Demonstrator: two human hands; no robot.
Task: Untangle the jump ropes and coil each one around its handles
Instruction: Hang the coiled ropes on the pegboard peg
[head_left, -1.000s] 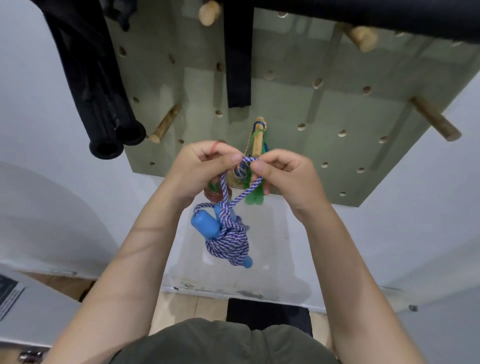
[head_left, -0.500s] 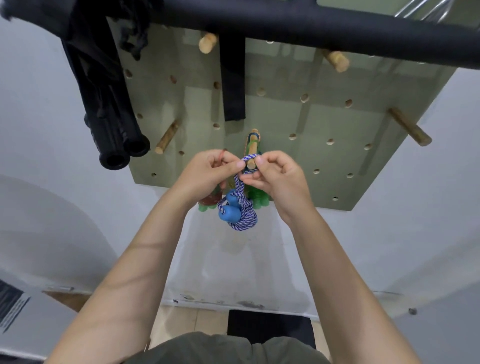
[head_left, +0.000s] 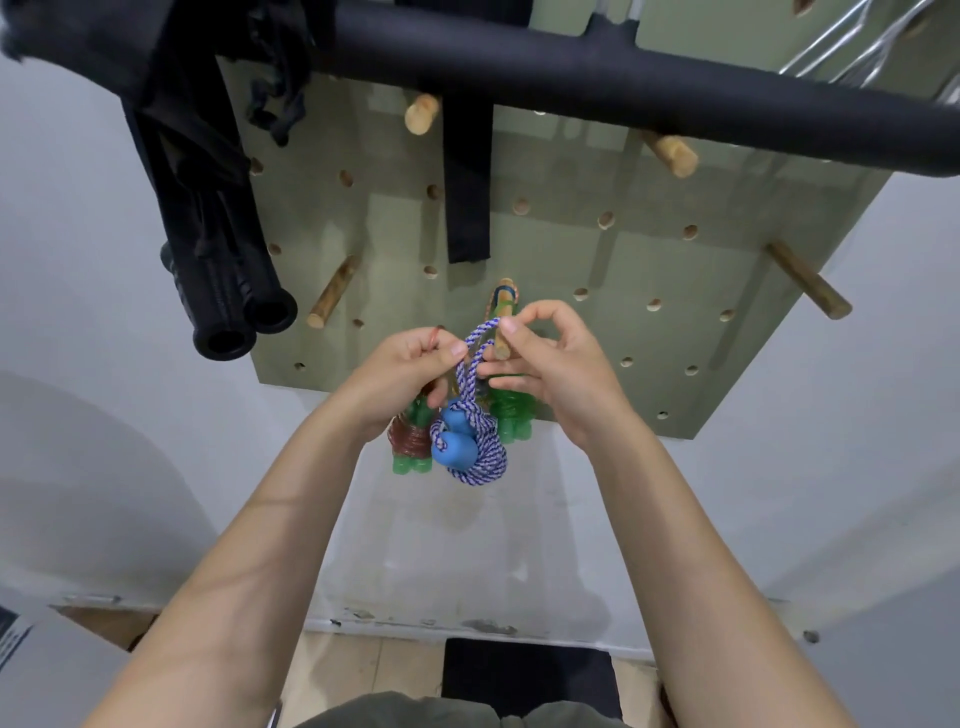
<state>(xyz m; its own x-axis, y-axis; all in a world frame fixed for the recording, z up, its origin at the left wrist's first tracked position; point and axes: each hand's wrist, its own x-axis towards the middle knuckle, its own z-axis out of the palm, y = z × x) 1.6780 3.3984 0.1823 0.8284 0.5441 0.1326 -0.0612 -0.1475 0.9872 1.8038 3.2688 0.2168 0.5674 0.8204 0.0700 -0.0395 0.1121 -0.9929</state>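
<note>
Ropes hang at the pegboard: the brown coil, then the blue-white rope, lifted since a second ago. The left hand and right hand both pinch its loop just beside the peg; hanging seems near.

bright, even light here, soft shadows spreading on the wall at lower left. the black bar bows with wide-angle bend along the top; frame edges go slightly soft, centre sharp.
</note>
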